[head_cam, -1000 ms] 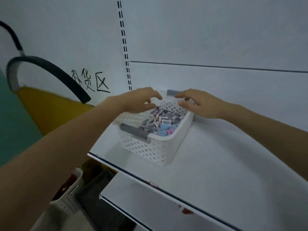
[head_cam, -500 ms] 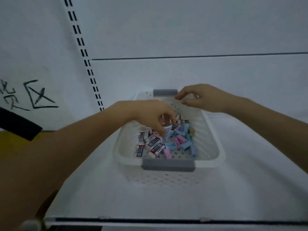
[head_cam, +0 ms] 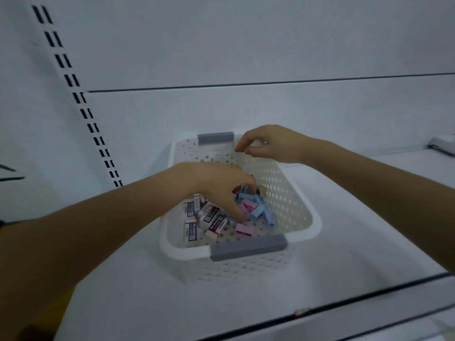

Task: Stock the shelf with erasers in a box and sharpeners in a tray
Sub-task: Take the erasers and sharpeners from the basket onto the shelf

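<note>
A white perforated basket (head_cam: 317,225) with grey handles (head_cam: 248,247) stands on the white shelf (head_cam: 364,254). Inside lie several white erasers in dark printed sleeves (head_cam: 209,217) on the left, and small pink pieces (head_cam: 243,230) and blue pieces (head_cam: 268,217) on the right. My left hand (head_cam: 211,183) reaches down into the basket, its fingertips among the blue and pink pieces; whether it grips one is hidden. My right hand (head_cam: 270,143) is at the basket's far right rim with its fingers curled over it.
The shelf's back panel rises right behind the basket. A slotted upright (head_cam: 98,141) runs down the left. A pale object (head_cam: 443,143) sits at the far right of the shelf. The shelf's dark front edge (head_cam: 369,299) crosses below, with a small pink tag (head_cam: 301,311).
The view has swung to face the basket and come closer. My left hand moved from the far rim down into the pile, reaching the pink and blue pieces. My right hand stayed at the far rim.
</note>
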`<action>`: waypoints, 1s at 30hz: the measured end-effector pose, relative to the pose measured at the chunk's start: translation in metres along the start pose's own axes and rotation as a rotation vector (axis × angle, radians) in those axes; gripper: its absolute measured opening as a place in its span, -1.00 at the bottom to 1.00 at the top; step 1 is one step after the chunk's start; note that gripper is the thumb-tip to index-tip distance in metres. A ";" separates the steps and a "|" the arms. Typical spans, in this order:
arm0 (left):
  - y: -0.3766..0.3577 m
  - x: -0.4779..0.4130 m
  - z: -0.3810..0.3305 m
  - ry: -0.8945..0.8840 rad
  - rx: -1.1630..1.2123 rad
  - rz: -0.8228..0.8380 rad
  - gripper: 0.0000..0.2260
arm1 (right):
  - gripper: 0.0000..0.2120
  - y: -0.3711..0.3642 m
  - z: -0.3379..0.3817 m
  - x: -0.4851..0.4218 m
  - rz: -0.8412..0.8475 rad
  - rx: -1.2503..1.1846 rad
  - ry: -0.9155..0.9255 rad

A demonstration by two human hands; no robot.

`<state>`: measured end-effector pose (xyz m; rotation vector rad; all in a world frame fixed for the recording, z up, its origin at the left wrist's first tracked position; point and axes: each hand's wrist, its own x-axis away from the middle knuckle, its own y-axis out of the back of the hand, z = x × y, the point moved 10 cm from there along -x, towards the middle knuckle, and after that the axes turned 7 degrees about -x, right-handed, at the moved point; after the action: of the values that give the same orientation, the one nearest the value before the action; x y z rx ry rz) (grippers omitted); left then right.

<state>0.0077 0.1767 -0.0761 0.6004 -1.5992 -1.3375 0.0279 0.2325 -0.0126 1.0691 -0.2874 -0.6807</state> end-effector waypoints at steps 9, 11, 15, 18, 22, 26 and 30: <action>0.003 0.001 0.000 -0.029 0.003 -0.067 -0.55 | -0.79 -0.001 0.002 0.000 0.007 -0.028 0.049; 0.004 0.005 0.001 -0.025 0.054 -0.072 -0.50 | -0.79 -0.002 0.003 0.000 0.015 -0.036 0.060; 0.001 0.007 -0.001 -0.021 0.003 -0.042 -0.47 | -0.79 -0.003 0.004 0.000 0.036 -0.046 0.078; 0.000 0.004 -0.005 -0.033 0.003 -0.023 -0.55 | -0.79 -0.004 0.005 0.000 0.046 -0.088 0.082; -0.002 0.003 -0.010 -0.048 0.005 0.003 -0.60 | -0.79 -0.003 0.005 0.001 0.037 -0.104 0.096; -0.004 0.003 -0.008 -0.026 0.035 0.006 -0.59 | -0.79 -0.004 0.006 0.001 0.042 -0.104 0.100; -0.003 0.003 -0.007 -0.027 0.085 -0.003 -0.61 | -0.79 -0.004 0.005 0.002 0.042 -0.110 0.097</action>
<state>0.0121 0.1696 -0.0777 0.6380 -1.6847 -1.2899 0.0251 0.2269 -0.0141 0.9851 -0.1858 -0.5987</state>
